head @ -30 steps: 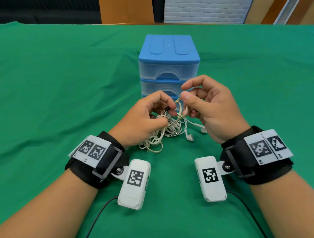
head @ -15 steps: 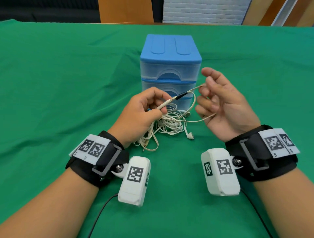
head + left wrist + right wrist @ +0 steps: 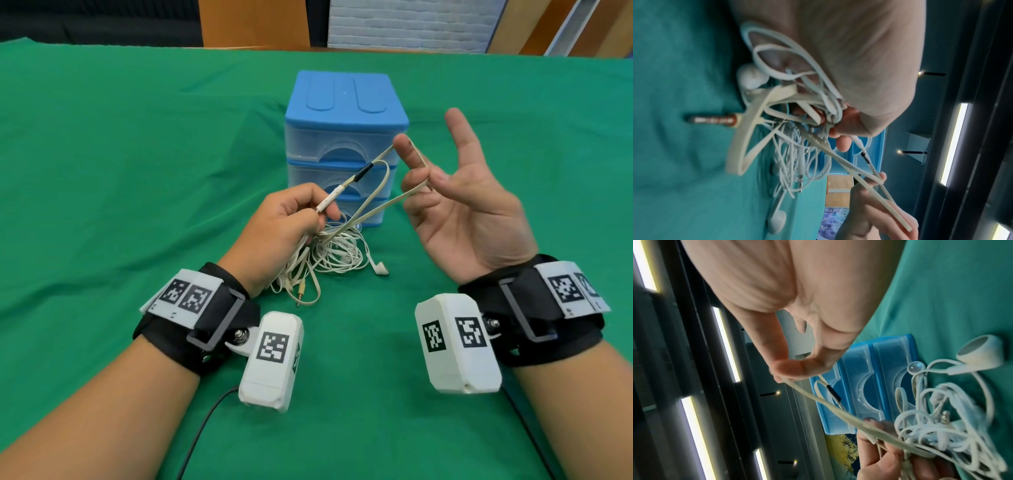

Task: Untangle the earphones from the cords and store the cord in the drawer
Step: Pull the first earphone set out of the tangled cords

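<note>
While the white earphones (image 3: 342, 255) lie knotted on the green cloth (image 3: 137, 171), the left hand (image 3: 284, 226) pinches the beige cord (image 3: 373, 202) (drawers (image 3: 346, 137) closed) looped over the spread right hand (image 3: 462, 209); freeing that loop likely comes next.

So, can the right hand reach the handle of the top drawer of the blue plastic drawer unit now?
Probably yes, but not freely: the top drawer handle is uncovered and close, yet the flat beige cord is looped over a finger of the right hand and would come along.
</note>
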Tool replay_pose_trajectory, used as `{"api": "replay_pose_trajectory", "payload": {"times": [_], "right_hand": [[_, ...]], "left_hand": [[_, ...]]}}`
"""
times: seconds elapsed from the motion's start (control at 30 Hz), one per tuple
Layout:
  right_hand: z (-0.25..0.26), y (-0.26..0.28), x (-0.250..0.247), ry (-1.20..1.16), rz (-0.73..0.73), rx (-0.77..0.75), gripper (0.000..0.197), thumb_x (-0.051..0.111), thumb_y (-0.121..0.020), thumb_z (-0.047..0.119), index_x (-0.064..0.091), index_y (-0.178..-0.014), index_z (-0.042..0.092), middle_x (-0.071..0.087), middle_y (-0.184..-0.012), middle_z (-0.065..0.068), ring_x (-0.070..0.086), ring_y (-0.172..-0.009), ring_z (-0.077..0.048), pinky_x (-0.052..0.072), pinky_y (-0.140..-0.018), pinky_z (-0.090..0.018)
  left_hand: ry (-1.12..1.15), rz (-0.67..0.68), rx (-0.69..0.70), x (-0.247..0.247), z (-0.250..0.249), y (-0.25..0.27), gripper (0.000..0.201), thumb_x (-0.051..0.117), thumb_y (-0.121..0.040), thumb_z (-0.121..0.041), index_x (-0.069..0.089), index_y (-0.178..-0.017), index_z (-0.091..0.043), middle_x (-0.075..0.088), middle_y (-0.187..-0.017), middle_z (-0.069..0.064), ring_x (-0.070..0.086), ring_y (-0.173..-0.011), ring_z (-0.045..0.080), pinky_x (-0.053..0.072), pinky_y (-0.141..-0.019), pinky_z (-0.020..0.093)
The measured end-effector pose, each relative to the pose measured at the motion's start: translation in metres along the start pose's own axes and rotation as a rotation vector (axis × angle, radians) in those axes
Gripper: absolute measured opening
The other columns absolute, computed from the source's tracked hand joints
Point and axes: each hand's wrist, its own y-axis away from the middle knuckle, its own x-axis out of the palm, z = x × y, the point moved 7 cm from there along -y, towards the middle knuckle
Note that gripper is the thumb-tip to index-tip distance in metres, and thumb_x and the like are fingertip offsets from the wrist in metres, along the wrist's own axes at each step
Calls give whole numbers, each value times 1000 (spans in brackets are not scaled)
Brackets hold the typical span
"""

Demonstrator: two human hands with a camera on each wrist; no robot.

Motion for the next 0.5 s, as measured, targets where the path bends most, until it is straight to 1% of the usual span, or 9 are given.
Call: {"api": "replay_pose_trajectory", "payload": {"times": [0.1, 0.13, 0.2, 0.27, 0.3, 0.33, 0.4, 0.47, 0.5], "right_hand": [[3, 1, 3, 38, -13, -17, 95, 56, -84, -8, 16, -157, 37, 53, -136, -20, 57, -79, -10, 42, -77, -21], [3, 1, 5, 49, -5, -21, 96, 59, -83, -7, 15, -157, 38, 53, -137, -19, 58, -77, -9, 41, -78, -23], [3, 1, 8, 48, 18, -27, 107, 72, -76, -2, 14, -156, 39, 54, -136, -18, 59, -72, -8, 42, -79, -26], [3, -1, 10, 54, 9, -39, 111, 75, -74, -2, 14, -156, 40, 54, -135, -18, 58, -68, -8, 41, -78, -26], [3, -1, 10, 61, -3, -45, 108, 70, -76, -6, 14, -156, 41, 53, -135, -18, 57, -66, -7, 39, -78, -26], [4, -2, 11, 67, -16, -49, 102, 63, -81, -9, 14, -155, 42, 53, -135, -18, 56, -65, -7, 38, -77, -24], [7, -4, 12, 62, -43, -57, 92, 49, -88, -9, 13, -155, 43, 54, -136, -19, 57, -65, -6, 40, -74, -20], [11, -6, 12, 26, -65, -74, 89, 48, -89, -8, 14, -156, 41, 53, -138, -21, 59, -66, -5, 44, -72, -16], [13, -7, 11, 12, -72, -80, 86, 49, -90, -5, 15, -156, 39, 52, -140, -21, 61, -68, -5, 46, -73, -15]], "left_hand": [[30, 28, -10, 1, 1, 0, 19, 47, -74, -2, 60, -84, -11, 57, -73, 0, 47, -63, 13, 42, -60, 24], [40, 49, 0, 3, 0, 1, 18, 46, -75, 1, 57, -84, -11, 61, -76, 3, 49, -60, 16, 44, -60, 26], [73, 107, 27, 9, -5, 4, 24, 42, -79, 10, 49, -85, -11, 69, -89, 13, 49, -51, 17, 43, -55, 25], [129, 150, 26, 14, -9, 6, 32, 36, -80, 20, 42, -87, -11, 71, -101, 24, 48, -45, 14, 34, -48, 25], [154, 169, 15, 16, -10, 7, 33, 36, -78, 20, 40, -87, -11, 71, -101, 27, 47, -42, 13, 30, -46, 26], [166, 190, 6, 18, -11, 9, 31, 37, -76, 16, 39, -87, -13, 72, -99, 26, 45, -41, 13, 30, -45, 24], [175, 220, -4, 20, -12, 9, 27, 38, -74, 10, 40, -88, -13, 73, -91, 24, 45, -41, 13, 34, -44, 21], [190, 223, -2, 19, -11, 9, 22, 44, -79, 8, 44, -90, -12, 69, -84, 23, 48, -44, 10, 37, -45, 20], [185, 220, 2, 18, -10, 10, 18, 49, -83, 4, 46, -90, -12, 70, -83, 21, 46, -45, 11, 38, -46, 20]]}}
